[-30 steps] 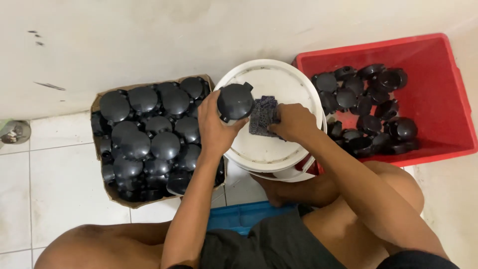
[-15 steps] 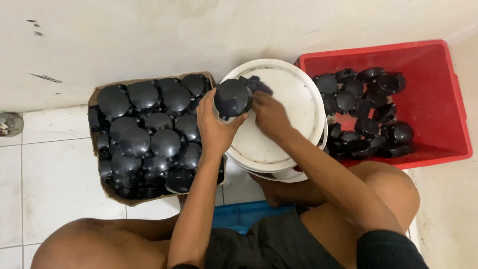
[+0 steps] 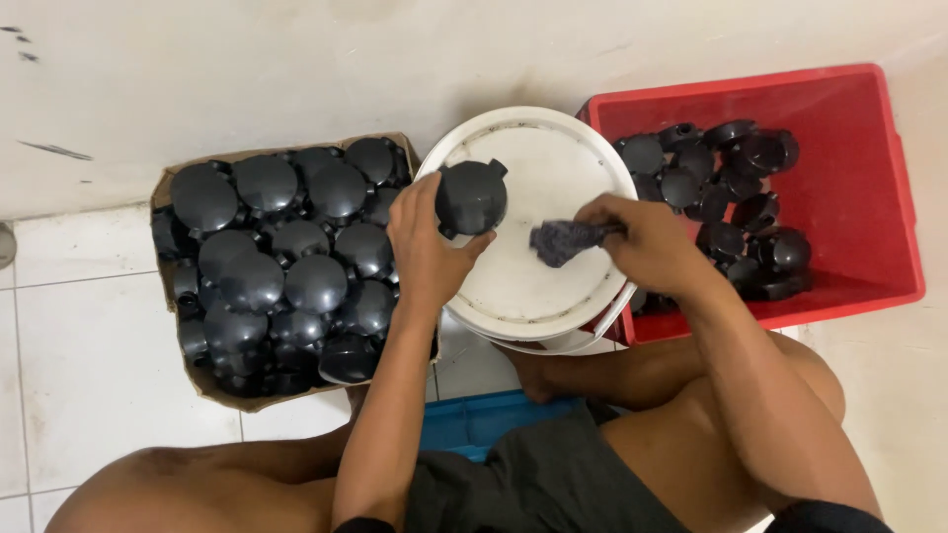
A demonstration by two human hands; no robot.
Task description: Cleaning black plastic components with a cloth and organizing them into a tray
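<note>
The left hand [image 3: 427, 247] grips a black cap [image 3: 471, 197] (over the white lid [image 3: 533, 286]); just beside it, the right hand [image 3: 647, 242] pinches a dark cloth [image 3: 563, 240].

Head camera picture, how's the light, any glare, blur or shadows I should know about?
Head view: soft, even light; a faint shadow falls on the wall behind the white lid. Dull sheen, no hard glare, on the black caps in the box. The cloth in the right hand looks slightly motion-blurred; the cap in the left hand is sharp.
</note>
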